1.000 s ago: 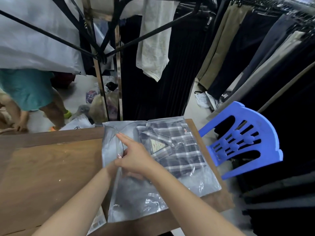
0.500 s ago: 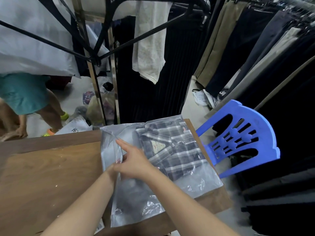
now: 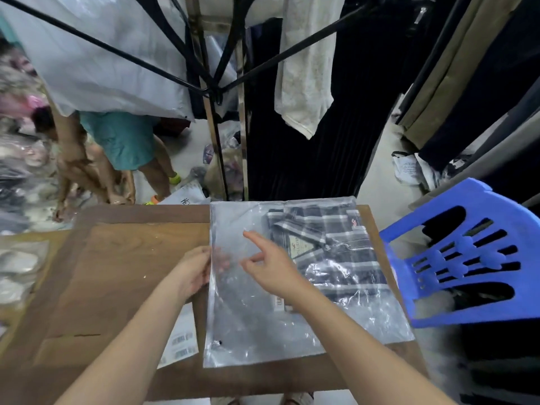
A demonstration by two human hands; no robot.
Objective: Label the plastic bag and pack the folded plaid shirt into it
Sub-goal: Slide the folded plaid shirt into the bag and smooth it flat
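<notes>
Clear plastic: one bag point(image 3: 263, 311) on the table point(image 3: 117, 273), one plaid shirt point(image 3: 330, 249) inside, beyond the right fingertips. Left hand point(image 3: 191, 273) pinches the bag's edge; right hand point(image 3: 268, 270) hovers, fingers loosely spread, empty.

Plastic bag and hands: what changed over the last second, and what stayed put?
The left hand came out from under the right hand to the plastic bag's left edge, fingers on it. The right hand lifted, fingers spread, gripping nothing. The plaid shirt stays inside the bag on the table.
</notes>
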